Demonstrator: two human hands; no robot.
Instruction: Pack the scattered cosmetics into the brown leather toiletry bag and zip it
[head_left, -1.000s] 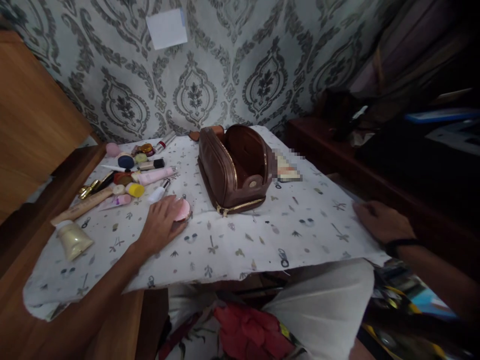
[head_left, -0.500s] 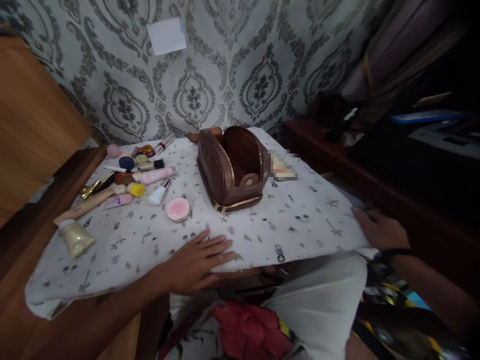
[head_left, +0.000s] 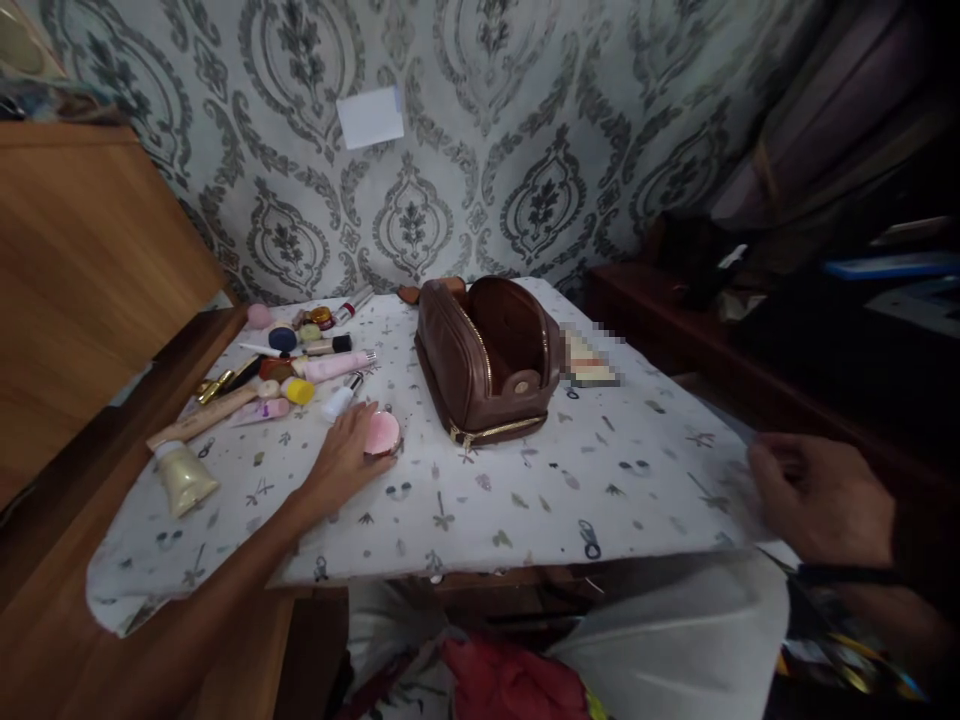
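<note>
My left hand (head_left: pixel 349 452) is closed around the near-left side of a round pink compact (head_left: pixel 384 434), fingers on its far side and thumb on its near side. The compact still lies on the white patterned cloth. Just beyond those fingers is a small white tube (head_left: pixel 341 398) with a silvery cap. To the right of the compact stands a brown toiletry bag (head_left: pixel 457 370), its zipped top gaping. My right hand (head_left: pixel 825 495) is at the table's right edge, curled and smeared by motion; its fingertips are hidden.
Several cosmetics lie at the left: a pink tube (head_left: pixel 337 366), a yellow-capped item (head_left: pixel 298 390), a navy round case (head_left: pixel 283 338) and a cream tube (head_left: pixel 184 478). A blurred-out card (head_left: pixel 592 360) is right of the bag. A wooden cabinet (head_left: pixel 97 260) borders the table's left side.
My left hand has gone from lying flat near the front edge to the pink compact, up and left. My right hand has lifted off the table's right edge. The view has shifted slightly.
</note>
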